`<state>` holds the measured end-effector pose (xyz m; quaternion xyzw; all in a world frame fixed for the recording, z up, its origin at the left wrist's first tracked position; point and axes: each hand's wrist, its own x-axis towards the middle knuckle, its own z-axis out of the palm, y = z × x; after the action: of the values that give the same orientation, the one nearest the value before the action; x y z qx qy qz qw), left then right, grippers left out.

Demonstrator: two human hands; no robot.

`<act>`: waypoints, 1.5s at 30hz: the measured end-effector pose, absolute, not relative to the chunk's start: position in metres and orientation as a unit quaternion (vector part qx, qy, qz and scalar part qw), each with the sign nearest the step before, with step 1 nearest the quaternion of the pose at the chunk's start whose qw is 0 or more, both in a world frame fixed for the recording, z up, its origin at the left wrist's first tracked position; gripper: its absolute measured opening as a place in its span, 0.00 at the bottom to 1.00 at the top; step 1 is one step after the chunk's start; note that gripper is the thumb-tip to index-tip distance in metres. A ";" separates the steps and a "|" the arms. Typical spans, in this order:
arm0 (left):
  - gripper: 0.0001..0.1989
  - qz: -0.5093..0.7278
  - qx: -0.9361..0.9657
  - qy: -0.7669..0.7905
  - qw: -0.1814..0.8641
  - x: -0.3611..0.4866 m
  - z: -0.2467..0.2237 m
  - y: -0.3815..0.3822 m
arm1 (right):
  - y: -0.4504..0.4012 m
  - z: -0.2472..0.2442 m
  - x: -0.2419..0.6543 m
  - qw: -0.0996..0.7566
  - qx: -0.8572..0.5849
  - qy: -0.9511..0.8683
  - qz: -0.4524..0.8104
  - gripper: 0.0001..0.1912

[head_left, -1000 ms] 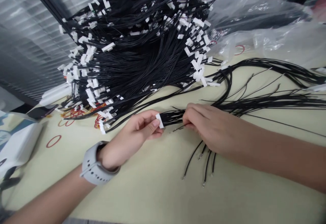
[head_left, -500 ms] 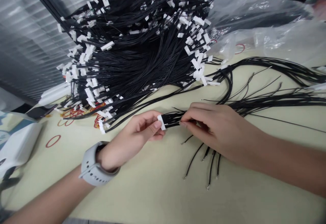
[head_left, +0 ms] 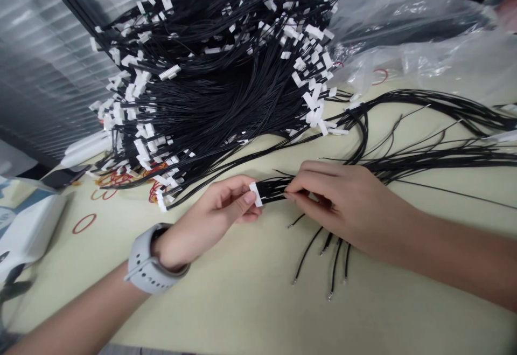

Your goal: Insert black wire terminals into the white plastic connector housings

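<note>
Across the middle of the pale worktop point(head_left: 226, 306), the left hand point(head_left: 228, 201) has its thumb and curled fingers closed around a white connector housing point(head_left: 256, 194), its wire side facing right. Just right of it, the right hand point(head_left: 343, 196) has thumb and forefinger pinched together at the black wires point(head_left: 272, 189) — probably on a single one, though the fingertips hide how many. Many wires already run into the housing, so it looks well filled; exactly how many slots remain cannot be told. Several loose wires point(head_left: 335, 271) with bare metal terminals hang below the right hand, not seated, and more of the bundle point(head_left: 436, 161) stretches off to the right. On the far side lies a heap of wire harnesses point(head_left: 226, 94) with white connectors fitted — a red rubber band point(head_left: 74, 230) lies to the left, plastic bags point(head_left: 444, 67) far right.
</note>
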<state>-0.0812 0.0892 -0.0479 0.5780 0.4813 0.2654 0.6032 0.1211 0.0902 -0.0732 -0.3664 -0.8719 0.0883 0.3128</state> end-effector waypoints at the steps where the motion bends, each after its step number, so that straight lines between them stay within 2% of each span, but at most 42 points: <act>1: 0.06 0.262 0.578 0.482 0.604 -0.081 -0.048 0.089 | 0.090 -0.073 0.121 0.320 -0.362 -0.872 0.083 0.08; 9: 0.05 0.251 0.592 0.473 0.602 -0.081 -0.048 0.090 | 0.088 -0.072 0.120 0.338 -0.362 -0.863 0.099 0.06; 17: 0.06 0.251 0.593 0.466 0.606 -0.082 -0.049 0.089 | 0.089 -0.074 0.119 0.298 -0.332 -0.889 0.101 0.08; 28: 0.04 0.255 0.622 0.447 0.589 -0.082 -0.049 0.089 | 0.087 -0.078 0.117 0.285 -0.307 -0.906 0.065 0.12; 37: 0.04 0.253 0.622 0.460 0.580 -0.080 -0.049 0.087 | 0.088 -0.081 0.113 0.267 -0.310 -0.911 0.047 0.11; 42: 0.05 0.279 0.589 0.471 0.595 -0.080 -0.051 0.089 | 0.096 -0.066 0.129 0.294 -0.271 -0.917 -0.005 0.10; 45: 0.06 0.279 0.581 0.472 0.601 -0.081 -0.052 0.090 | 0.102 -0.060 0.142 0.236 -0.236 -0.943 -0.013 0.10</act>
<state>-0.0814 0.0902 -0.0519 0.5807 0.4723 0.2793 0.6015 0.1424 0.1016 -0.0595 -0.2360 -0.9425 -0.0133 0.2361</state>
